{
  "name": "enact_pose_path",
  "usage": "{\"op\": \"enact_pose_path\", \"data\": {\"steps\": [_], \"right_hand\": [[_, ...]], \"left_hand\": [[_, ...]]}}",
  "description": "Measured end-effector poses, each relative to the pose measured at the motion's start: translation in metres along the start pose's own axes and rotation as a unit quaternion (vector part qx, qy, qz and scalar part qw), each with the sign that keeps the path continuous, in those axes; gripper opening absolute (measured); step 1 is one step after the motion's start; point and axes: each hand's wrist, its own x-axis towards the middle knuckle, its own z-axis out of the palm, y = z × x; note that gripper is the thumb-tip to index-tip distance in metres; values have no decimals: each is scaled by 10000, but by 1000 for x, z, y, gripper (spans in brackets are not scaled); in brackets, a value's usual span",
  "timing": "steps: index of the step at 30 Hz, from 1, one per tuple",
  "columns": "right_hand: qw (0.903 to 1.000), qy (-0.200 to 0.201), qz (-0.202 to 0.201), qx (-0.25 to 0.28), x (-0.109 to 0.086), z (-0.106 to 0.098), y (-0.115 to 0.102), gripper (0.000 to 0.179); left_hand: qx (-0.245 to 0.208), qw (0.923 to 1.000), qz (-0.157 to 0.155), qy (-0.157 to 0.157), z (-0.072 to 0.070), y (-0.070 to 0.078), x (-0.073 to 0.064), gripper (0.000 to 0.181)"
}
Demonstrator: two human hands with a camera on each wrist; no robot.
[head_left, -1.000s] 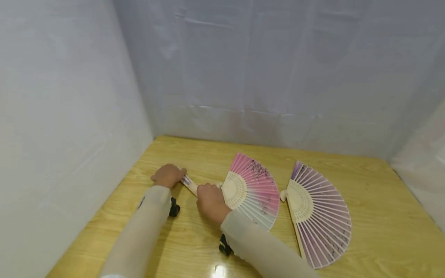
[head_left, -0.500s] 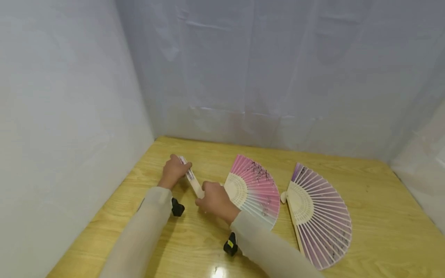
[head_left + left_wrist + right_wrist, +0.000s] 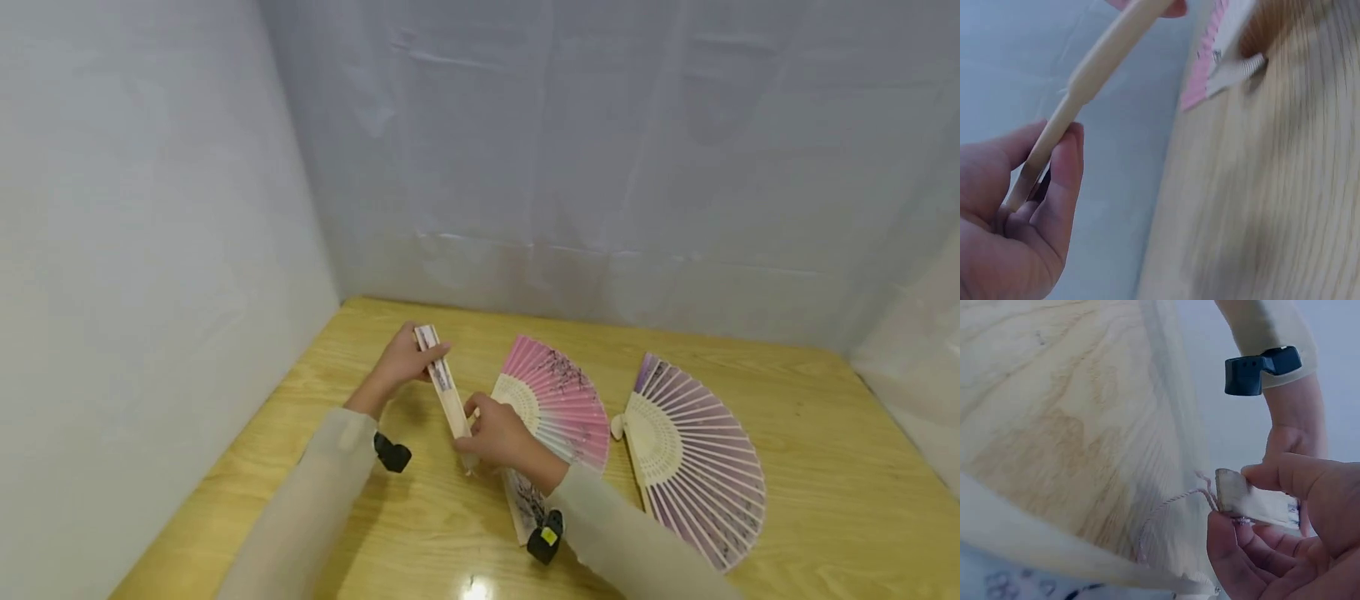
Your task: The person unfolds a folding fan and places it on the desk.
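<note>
A folded hand fan [image 3: 450,398] with pale wooden ribs and a strip of patterned cloth is held tilted above the table. My left hand [image 3: 401,360] grips its upper, cloth end between thumb and fingers. The lower, pivot end is pinched by my right hand [image 3: 501,432]. In the right wrist view a twisted cord [image 3: 1169,501] hangs from that end. Just right of the hands a spread pink-and-white fan [image 3: 566,400] with a dark blossom print lies on the table, partly covered by my right hand and forearm.
Farther right lies a spread purple fan [image 3: 708,454] with a small pale tassel [image 3: 617,427] at its pivot. The wooden table [image 3: 832,467] meets grey-white sheeting [image 3: 600,167] at the back and sides. Black cameras [image 3: 545,537] are strapped to both wrists.
Both hands have lifted the folded fan off the table and moved it right, turning it more upright. More of its patterned strip shows.
</note>
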Motion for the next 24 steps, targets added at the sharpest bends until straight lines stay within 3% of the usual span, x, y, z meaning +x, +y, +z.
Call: {"op": "enact_pose_path", "data": {"steps": [8,16,24], "right_hand": [[9934,-490,-19,1041,-12,-1,15,27],[9865,-335,-182,1595,-19,0,21,24],[9688,-415,-89,2443,-23,-2,22,25]], "left_hand": [[-69,9993,81,-357,15,15,-6,47],[-191,9990,183,-358,31,22,-13,41],[-451,9976,32,-533,35,27,-14,37]]}}
